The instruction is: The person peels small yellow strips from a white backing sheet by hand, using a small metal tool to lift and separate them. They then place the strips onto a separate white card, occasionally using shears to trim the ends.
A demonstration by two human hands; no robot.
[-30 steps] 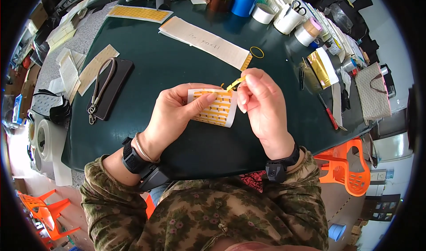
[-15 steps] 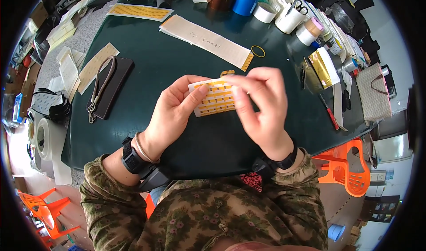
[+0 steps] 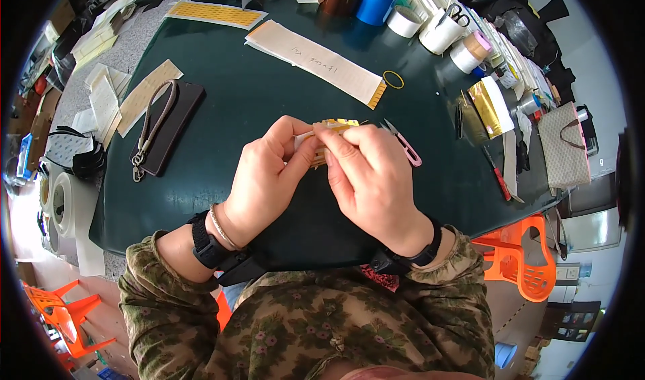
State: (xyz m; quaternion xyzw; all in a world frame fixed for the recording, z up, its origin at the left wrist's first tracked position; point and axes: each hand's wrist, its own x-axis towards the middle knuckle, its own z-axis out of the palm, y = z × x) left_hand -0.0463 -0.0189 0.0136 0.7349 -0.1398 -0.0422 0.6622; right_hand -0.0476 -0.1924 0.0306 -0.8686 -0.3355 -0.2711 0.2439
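My left hand (image 3: 262,168) pinches a small sheet of yellow adhesive strips on white backing (image 3: 336,123) between thumb and fingers, a little above the dark green table. Thumb and forefinger of my right hand (image 3: 376,182) close together at the sheet's upper left part, against the left fingertips. Most of the sheet is hidden behind my fingers; whether a strip is being pinched off it cannot be made out. Just beyond my right hand lies a slim pink-handled cutting tool (image 3: 408,150), partly covered by the hand.
Past my hands lies a long folded paper (image 3: 319,57) with handwriting, beside a rubber band (image 3: 393,79). A black phone with a strap (image 3: 178,128) is at left. Tape rolls (image 3: 375,5), a cup with scissors (image 3: 440,34) and a red-handled tool (image 3: 500,182) line the right side.
My right hand has moved left and closed its fingers on the sheet, now covering most of it. The pink-handled tool has come into sight. The view has shifted slightly.
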